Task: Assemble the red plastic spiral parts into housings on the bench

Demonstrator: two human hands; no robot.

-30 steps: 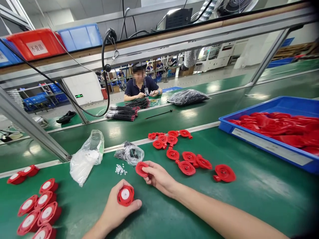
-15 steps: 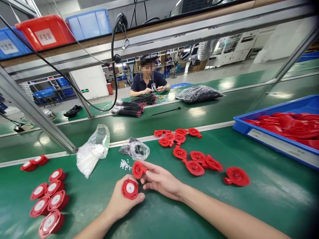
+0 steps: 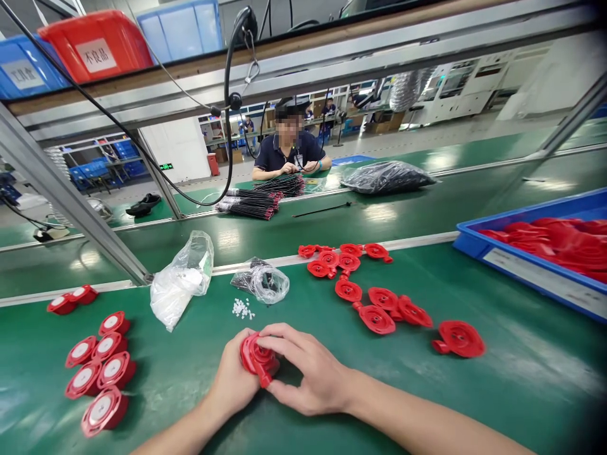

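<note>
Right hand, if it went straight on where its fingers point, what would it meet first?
The right hand would first meet the red part at its fingertips, then probably the left hand holding it, though depth is unclear.

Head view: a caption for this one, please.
Left hand and right hand hold stacked red parts over a green bench.

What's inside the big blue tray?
Lots of red plastic parts are heaped in the blue tray. The pile hides the tray's bottom, so I can't tell what lies underneath.
</note>
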